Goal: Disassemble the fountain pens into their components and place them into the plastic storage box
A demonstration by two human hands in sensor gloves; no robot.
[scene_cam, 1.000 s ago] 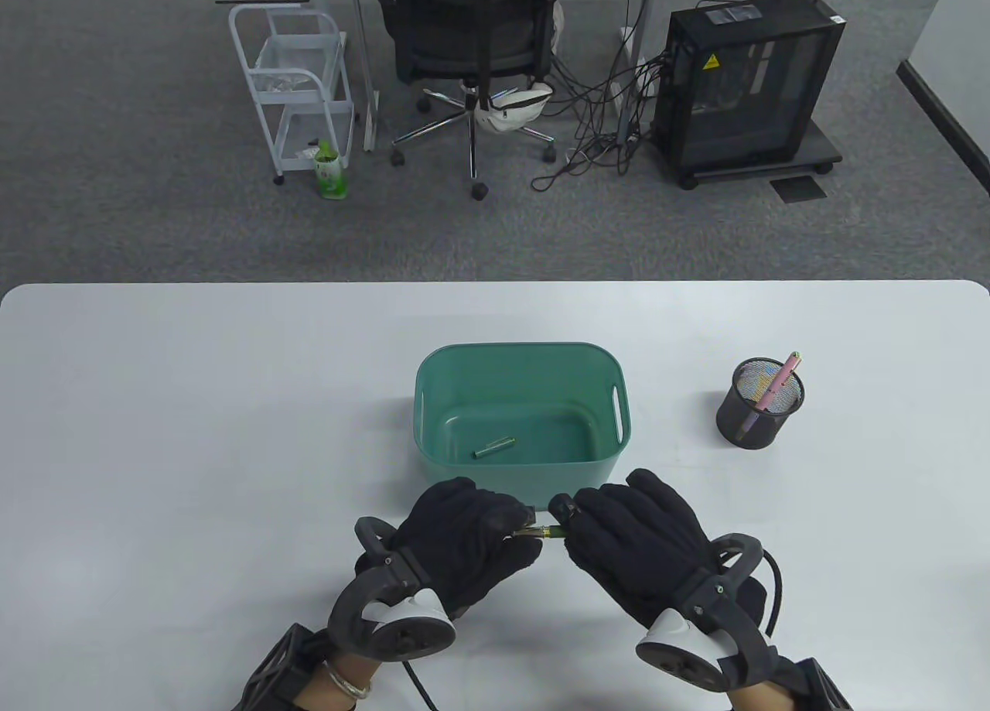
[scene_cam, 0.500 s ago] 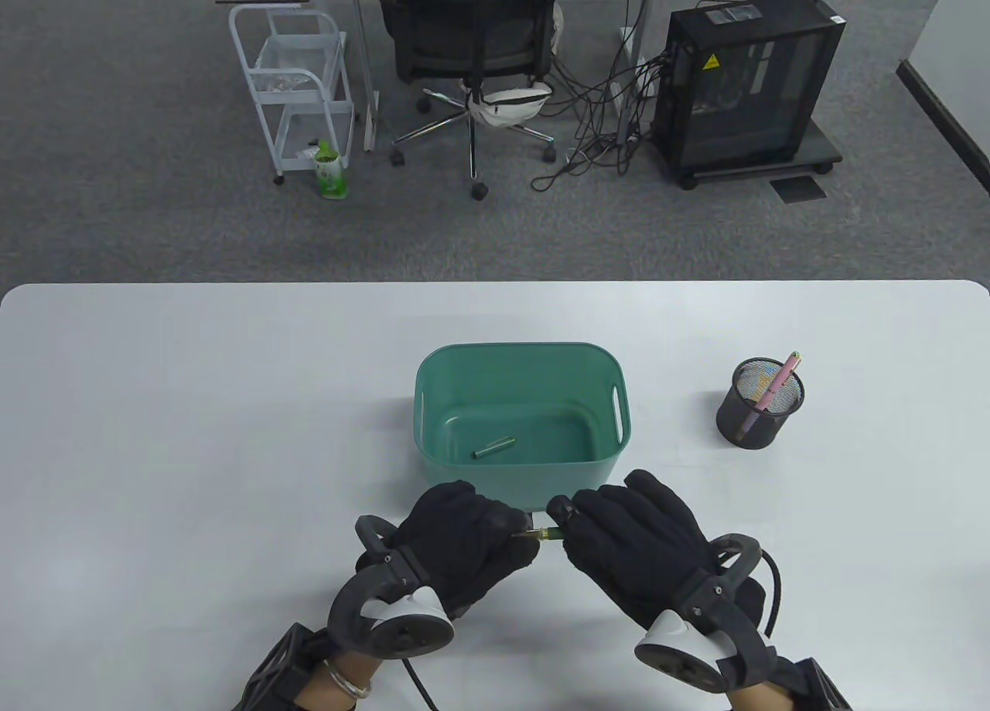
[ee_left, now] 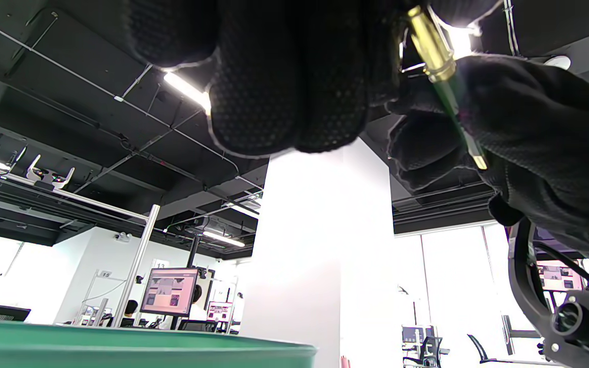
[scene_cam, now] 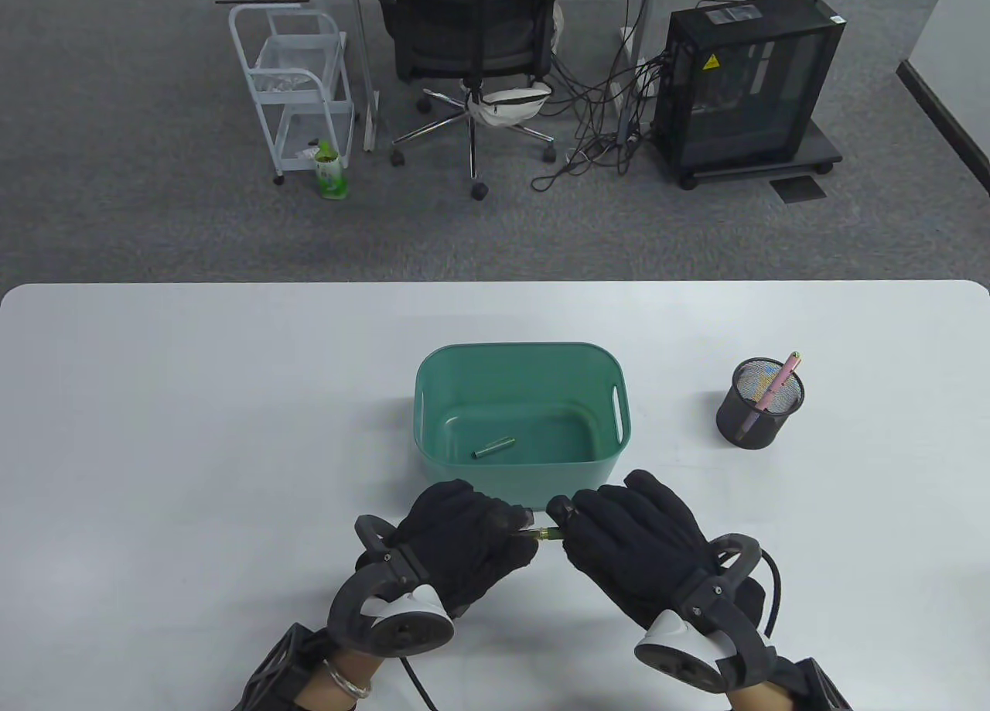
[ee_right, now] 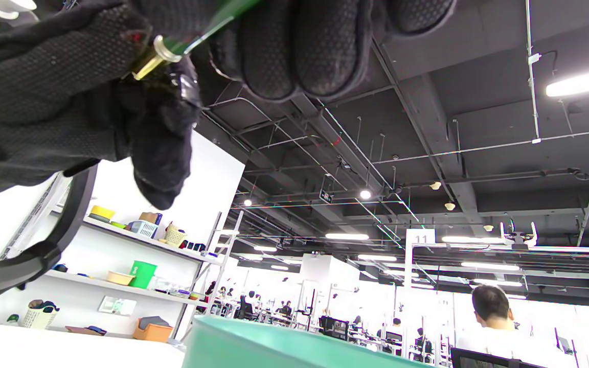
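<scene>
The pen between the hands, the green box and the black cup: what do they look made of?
Pen: a glossy green barrel, lacquered metal or plastic, I cannot tell which; the gold collar shines like metal. Both hands, left and right, grip it.
Box: smooth matte teal walls with moulded handle slots, likely plastic.
Cup: see-through black mesh, probably wire.

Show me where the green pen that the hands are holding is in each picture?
Table view: the green pen is low in the middle, between the left hand and the right hand, just in front of the green box.
Left wrist view: top right, slanting down.
Right wrist view: top left.
Shared landmark: the green box rim, at the bottom of both wrist views.
</scene>
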